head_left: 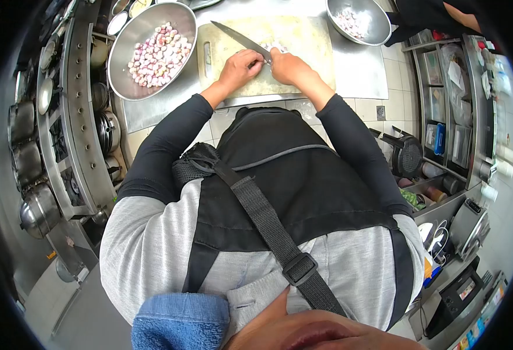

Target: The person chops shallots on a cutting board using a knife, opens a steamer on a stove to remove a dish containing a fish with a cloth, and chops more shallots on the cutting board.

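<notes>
A kitchen knife [237, 38] is in my right hand [291, 67], its blade slanting up and left over the worn cutting board [303, 35]. My left hand [240, 71] is beside the knife with its fingers curled on the board; what they hold, if anything, is hidden. Small chopped pieces [277, 46] lie on the board just beyond my right hand. To the left, a large steel bowl [118, 58] holds many peeled, pink-white shallots [160, 55]. At the upper right, a second steel bowl [379, 26] contains chopped pale pink pieces [349, 23].
The board rests on a steel table [361, 70]. Small containers [117, 23] stand behind the large bowl. A stove [84, 116] with pans is on the left, and shelves [434, 93] on the right. Another person's arm [463, 16] shows at the upper right.
</notes>
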### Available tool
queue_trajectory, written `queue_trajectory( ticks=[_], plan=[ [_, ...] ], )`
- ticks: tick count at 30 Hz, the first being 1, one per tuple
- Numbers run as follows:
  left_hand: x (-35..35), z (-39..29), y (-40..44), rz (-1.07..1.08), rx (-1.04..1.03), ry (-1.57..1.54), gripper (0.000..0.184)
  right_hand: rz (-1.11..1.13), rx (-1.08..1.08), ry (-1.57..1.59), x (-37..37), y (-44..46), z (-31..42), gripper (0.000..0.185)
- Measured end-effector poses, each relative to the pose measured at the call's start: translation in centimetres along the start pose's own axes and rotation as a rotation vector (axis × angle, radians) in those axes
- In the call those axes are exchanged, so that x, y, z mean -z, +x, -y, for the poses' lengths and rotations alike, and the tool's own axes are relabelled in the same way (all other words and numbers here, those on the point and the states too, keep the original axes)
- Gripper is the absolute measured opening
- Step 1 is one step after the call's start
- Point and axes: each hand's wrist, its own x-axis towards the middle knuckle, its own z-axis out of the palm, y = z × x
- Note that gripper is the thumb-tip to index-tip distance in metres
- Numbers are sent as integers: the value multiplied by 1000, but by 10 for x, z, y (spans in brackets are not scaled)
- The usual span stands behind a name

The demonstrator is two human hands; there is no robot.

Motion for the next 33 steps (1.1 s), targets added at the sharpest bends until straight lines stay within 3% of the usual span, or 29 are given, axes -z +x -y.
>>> queue_trajectory(
  ticks=[3,9,12,16,21,23,24,26,29,31,33],
  plan=[
    [0,0,1,-6,-15,4,9,19,0,-59,26,-20,6,27],
    [0,2,-1,10,-23,27,8,16,-11,15,-5,4,-1,29],
    [3,-3,0,6,-27,27,9,48,-23,-24,28,-26,11,29],
    [1,1,-3,34,-43,23,9,-20,-33,32,-17,-4,-4,32],
    [59,-35,13,-50,-76,10,10,-103,32,38,7,-11,-16,25],
    [107,-28,21,-83,46,-16,12,-110,61,67,2,-31,-21,27],
    [127,-10,23,-167,105,70,16,-104,72,71,-2,-37,-21,28],
    [178,47,20,-142,243,266,18,-25,110,88,-13,-46,-19,27],
    [221,132,-11,148,619,574,27,-5,143,132,-32,-53,-26,26],
    [228,157,-34,248,555,615,27,-21,113,150,-29,-49,-27,26],
    [225,166,-40,189,589,609,28,-36,27,153,-20,-48,-28,26]
  ],
)
